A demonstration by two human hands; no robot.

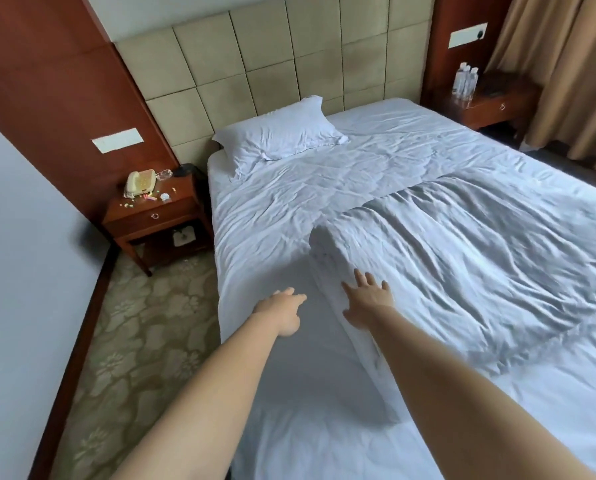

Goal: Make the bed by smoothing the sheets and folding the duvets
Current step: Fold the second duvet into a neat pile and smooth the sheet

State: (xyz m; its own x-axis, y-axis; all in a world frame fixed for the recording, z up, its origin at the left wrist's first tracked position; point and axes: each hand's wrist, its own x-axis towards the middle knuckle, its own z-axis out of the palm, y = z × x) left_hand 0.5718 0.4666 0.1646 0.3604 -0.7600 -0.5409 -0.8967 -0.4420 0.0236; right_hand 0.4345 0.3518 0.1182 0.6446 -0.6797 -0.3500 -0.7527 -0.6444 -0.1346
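A white folded duvet (463, 251) lies across the right half of the bed, creased, its left folded edge running toward me. My right hand (367, 301) lies flat with spread fingers on that left edge of the duvet. My left hand (282, 313) reaches out over the bare white sheet (276, 216) beside the duvet, fingers loosely extended, holding nothing. The sheet is wrinkled toward the head of the bed. One white pillow (277, 135) sits at the top left against the padded headboard (272, 60).
A wooden nightstand (158, 216) with a beige telephone (140, 183) and small items stands left of the bed. Another nightstand (490, 102) with water bottles (465, 81) stands at the far right, next to tan curtains (566, 74). Patterned carpet (140, 327) runs along the left side.
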